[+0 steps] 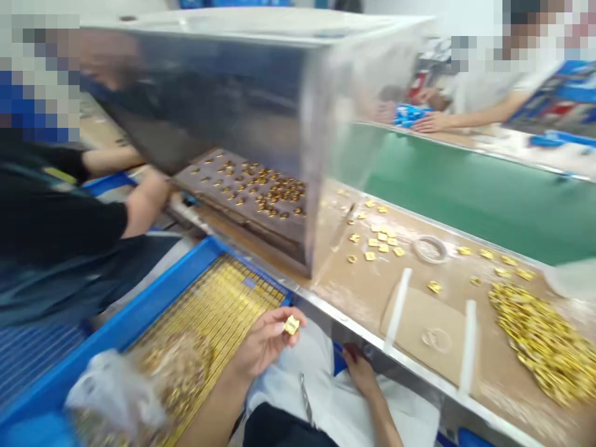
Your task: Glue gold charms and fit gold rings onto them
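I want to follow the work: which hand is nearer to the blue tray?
Left. The left hand holds a gold piece just beside the blue tray; the right hand rests farther away, below the table edge.

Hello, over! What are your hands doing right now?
Left hand pinching one gold piece over blue tray. Right hand low by table edge, holding nothing visible. Nothing blocking.

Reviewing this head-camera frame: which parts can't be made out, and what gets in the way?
- Left hand pinches a small gold piece; motion blur hides any print on it.
- Right hand: fingertips tucked under the metal table edge, so open or shut is unclear.
- Clear bag lower left: smeared, cut by the frame's bottom edge.
- Gold pile: blurred, single pieces indistinct.
- Steel hood hides the far end of its tray.
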The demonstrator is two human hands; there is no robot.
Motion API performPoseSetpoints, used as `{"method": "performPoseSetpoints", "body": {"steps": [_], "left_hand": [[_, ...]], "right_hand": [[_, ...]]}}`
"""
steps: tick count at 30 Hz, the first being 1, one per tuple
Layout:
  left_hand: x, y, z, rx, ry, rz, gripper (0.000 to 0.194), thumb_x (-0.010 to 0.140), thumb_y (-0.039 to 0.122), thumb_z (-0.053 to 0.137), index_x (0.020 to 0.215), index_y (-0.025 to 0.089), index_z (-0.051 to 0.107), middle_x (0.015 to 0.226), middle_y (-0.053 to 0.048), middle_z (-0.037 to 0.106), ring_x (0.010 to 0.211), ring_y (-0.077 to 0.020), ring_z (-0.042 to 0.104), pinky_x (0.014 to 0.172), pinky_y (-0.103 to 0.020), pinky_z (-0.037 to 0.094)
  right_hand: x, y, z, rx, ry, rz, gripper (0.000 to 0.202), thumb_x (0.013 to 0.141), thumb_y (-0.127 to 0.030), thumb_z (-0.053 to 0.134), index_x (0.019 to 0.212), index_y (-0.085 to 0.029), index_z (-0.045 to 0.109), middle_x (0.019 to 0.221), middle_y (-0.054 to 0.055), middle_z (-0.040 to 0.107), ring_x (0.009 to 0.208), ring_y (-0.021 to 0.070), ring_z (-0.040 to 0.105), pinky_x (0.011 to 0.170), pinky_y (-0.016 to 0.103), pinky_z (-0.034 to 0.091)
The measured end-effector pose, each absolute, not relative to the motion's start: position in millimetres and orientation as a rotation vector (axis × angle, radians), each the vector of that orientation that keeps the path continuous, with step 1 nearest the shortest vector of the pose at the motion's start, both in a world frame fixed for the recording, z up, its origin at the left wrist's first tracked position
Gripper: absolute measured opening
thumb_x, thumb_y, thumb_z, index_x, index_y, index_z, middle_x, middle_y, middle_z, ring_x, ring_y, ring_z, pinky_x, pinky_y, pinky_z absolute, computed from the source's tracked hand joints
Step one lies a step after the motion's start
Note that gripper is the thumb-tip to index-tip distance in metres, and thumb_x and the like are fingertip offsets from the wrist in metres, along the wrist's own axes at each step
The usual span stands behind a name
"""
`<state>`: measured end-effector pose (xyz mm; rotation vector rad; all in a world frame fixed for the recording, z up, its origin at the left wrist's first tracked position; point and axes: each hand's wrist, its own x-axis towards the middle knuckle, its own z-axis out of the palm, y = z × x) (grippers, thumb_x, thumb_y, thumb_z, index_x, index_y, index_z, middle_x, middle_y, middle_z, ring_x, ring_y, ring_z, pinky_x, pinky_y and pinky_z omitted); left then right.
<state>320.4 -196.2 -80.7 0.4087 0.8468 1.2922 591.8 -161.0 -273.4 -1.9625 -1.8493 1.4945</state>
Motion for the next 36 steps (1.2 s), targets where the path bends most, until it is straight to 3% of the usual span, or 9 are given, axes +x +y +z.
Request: {"method": "performPoseSetpoints", "body": {"steps": [6, 8, 12, 14, 18, 23, 29, 36], "left_hand": [[351.4, -178.2, -93.1, 0.545, 0.759, 1.076, 0.028, 0.079, 0.041, 0.078, 0.096, 0.018, 0.077, 0.089, -0.007, 0.069, 0.058, -0.0083, 0.050, 0.055, -0.021, 0.043], [364.4, -172.7, -97.7, 0.630, 0.756, 1.041, 0.028, 0.084, 0.042, 0.074, 0.105, 0.022, 0.075, 0.092, -0.007, 0.070, 0.063, -0.0103, 0.054, 0.060, -0.022, 0.046], [395.1, -173.4, -99.9, 0.987, 0.781, 1.042, 0.029, 0.090, 0.044, 0.068, 0.110, 0.024, 0.074, 0.096, -0.008, 0.074, 0.080, -0.0174, 0.066, 0.074, -0.028, 0.054], [409.8, -180.3, -98.0, 1.197, 0.781, 1.042, 0.028, 0.094, 0.044, 0.063, 0.111, 0.024, 0.074, 0.096, -0.008, 0.075, 0.087, -0.0196, 0.068, 0.080, -0.030, 0.054], [429.4, -202.6, -94.6, 1.520, 0.688, 1.129, 0.026, 0.099, 0.038, 0.055, 0.114, 0.028, 0.072, 0.095, -0.008, 0.074, 0.083, -0.0188, 0.068, 0.077, -0.030, 0.055], [433.4, -223.9, -92.1, 1.809, 0.602, 1.192, 0.035, 0.097, 0.025, 0.056, 0.131, 0.032, 0.061, 0.110, -0.008, 0.076, 0.103, -0.0209, 0.067, 0.091, -0.034, 0.054], [428.8, -231.6, -87.3, 1.873, 0.628, 1.124, 0.028, 0.096, 0.030, 0.063, 0.123, 0.027, 0.062, 0.102, -0.005, 0.075, 0.091, -0.0161, 0.069, 0.082, -0.026, 0.055], [428.3, -225.9, -89.3, 2.004, 0.718, 1.149, 0.024, 0.098, 0.037, 0.060, 0.117, 0.022, 0.062, 0.090, -0.003, 0.071, 0.082, -0.0144, 0.064, 0.076, -0.025, 0.051]], "right_hand": [[621.4, -206.3, -202.9, -1.777, -1.495, 1.497, 0.048, 0.086, -0.052, 0.054, 0.110, -0.015, 0.071, 0.099, 0.012, 0.073, 0.092, 0.0257, 0.069, 0.084, 0.032, 0.054], [622.8, -222.0, -174.3, -1.670, -1.410, 1.447, 0.049, 0.089, -0.060, 0.054, 0.105, -0.016, 0.071, 0.101, 0.013, 0.072, 0.094, 0.0255, 0.067, 0.086, 0.033, 0.052], [600.8, -243.9, -137.0, -1.373, -1.130, 1.540, 0.052, 0.093, -0.066, 0.056, 0.098, -0.016, 0.070, 0.082, 0.009, 0.069, 0.075, 0.0187, 0.063, 0.070, 0.028, 0.050], [584.1, -249.9, -130.2, -1.195, -0.977, 1.564, 0.052, 0.092, -0.066, 0.058, 0.096, -0.015, 0.070, 0.079, 0.008, 0.067, 0.068, 0.0154, 0.059, 0.062, 0.025, 0.047], [563.1, -258.3, -116.4, -0.992, -0.729, 1.600, 0.056, 0.085, -0.071, 0.065, 0.093, -0.015, 0.069, 0.068, 0.003, 0.057, 0.055, 0.0107, 0.049, 0.051, 0.022, 0.039], [571.2, -271.6, -88.4, -1.041, -0.679, 1.655, 0.057, 0.079, -0.071, 0.072, 0.084, -0.014, 0.064, 0.062, -0.001, 0.050, 0.050, 0.0071, 0.041, 0.050, 0.020, 0.034], [596.3, -277.7, -90.1, -1.219, -0.961, 1.675, 0.063, 0.079, -0.077, 0.065, 0.068, -0.017, 0.049, 0.059, -0.001, 0.048, 0.051, 0.0073, 0.040, 0.050, 0.020, 0.032], [602.4, -260.2, -87.3, -1.215, -1.081, 1.743, 0.063, 0.080, -0.077, 0.064, 0.066, -0.016, 0.054, 0.059, 0.000, 0.047, 0.054, 0.0091, 0.041, 0.054, 0.022, 0.034]]}}
